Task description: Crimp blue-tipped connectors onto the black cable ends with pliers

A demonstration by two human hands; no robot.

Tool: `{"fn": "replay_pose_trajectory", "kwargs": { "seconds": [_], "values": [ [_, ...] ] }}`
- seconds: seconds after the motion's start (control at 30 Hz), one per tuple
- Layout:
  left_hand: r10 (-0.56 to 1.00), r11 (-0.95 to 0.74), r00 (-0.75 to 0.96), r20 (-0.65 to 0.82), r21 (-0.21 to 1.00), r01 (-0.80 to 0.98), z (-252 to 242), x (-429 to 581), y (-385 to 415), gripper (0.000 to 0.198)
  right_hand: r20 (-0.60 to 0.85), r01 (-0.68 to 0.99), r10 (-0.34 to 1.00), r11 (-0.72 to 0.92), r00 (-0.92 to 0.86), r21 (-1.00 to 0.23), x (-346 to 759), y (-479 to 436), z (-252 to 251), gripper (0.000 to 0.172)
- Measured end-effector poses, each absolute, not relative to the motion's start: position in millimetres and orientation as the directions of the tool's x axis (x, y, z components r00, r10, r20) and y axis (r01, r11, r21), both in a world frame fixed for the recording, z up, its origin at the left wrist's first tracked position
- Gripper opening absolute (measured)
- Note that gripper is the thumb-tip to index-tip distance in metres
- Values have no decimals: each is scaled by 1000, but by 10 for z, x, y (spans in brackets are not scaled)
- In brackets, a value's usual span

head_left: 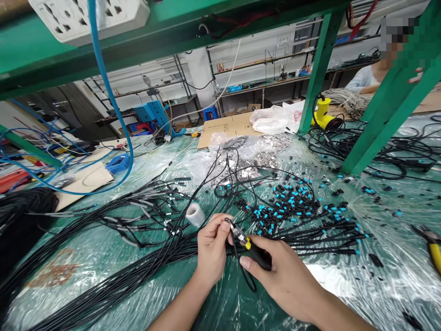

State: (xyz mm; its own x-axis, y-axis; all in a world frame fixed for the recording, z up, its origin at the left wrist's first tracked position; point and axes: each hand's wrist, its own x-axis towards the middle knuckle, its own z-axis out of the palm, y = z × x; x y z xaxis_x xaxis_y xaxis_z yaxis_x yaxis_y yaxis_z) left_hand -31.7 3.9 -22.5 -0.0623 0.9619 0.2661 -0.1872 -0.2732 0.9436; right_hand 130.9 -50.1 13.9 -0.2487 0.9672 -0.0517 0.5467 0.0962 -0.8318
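Left hand (212, 248): thumb and fingers pressed together, pinching the end of a thin black rubber cable (241, 271). Right hand (282, 276): fingers closed around a black-and-yellow hand tool (257, 253), its metal tip at the pinch.

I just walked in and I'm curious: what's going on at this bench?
A person grips a small yellow-and-black tool in their right hand, while their left hand pinches its metal tip, beside a black cable. More black cables and a heap of blue-tipped connectors lie on plastic sheeting.
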Motion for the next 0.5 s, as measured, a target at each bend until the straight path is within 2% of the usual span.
{"fn": "replay_pose_trajectory", "kwargs": {
  "seconds": [0.13, 0.27, 0.37, 0.5],
  "values": [
    [966, -257, -18, 258, 952, -168, -220, -335, 43, 18, -87, 372, 937, 49, -339, -927, 1356, -472, 147, 22],
    [971, -235, -19, 237, 944, -233, -181, -303, 36, 17, -97, 259, 921, 4, -377, -966, 1373, -446, 145, 24],
    [966, -257, -82, 244, 936, -240, -199, -286, 32, 17, -92, 365, 938, 38, -334, -930, 1353, -437, 123, 24],
    [948, -298, -166, 272, 941, -162, -271, -285, 23, 21, -14, 602, 978, 118, -209, -790, 1326, -445, 98, 16]
  ]
}}
